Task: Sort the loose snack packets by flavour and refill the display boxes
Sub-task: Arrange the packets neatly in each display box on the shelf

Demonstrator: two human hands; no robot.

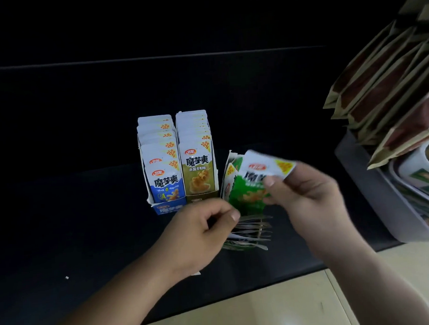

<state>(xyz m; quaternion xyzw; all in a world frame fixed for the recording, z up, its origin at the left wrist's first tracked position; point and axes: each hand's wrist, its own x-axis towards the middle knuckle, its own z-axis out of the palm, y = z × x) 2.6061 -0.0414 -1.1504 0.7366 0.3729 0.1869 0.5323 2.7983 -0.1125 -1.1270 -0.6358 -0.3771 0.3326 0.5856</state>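
A black worktop [62, 220] runs under a dark, unlit background, with pale floor tiles [266, 308] showing below its front edge.

Just right of the olive cardboard display box [199, 199], a green-and-white foil snack packet [249, 185] is held up, tilted and motion-blurred. The right hand [307, 194] pinches the packet's upper right part between thumb and curled fingers. The left hand [199, 232] sits in front of the olive box with its fingers curled in and the thumb tip at the packet's lower left corner; whether it actually grips the packet cannot be told.

Below the held packet, right of and nearer than the olive box, a row of green packets [252, 232] stands on edge, and a white torn flap [230, 166] rises behind them.

The olive box itself is packed with upright olive-and-white packets [199, 168]. Touching its left side stands a blue cardboard display box [170, 208] full of blue-and-white packets [165, 184].

Well to the right of the olive box, a grey plastic tray [363, 179] carries leaning brown-and-tan pouches [378, 79]. Far to the box's left and nearer, a small white speck [67, 277] lies on the worktop.
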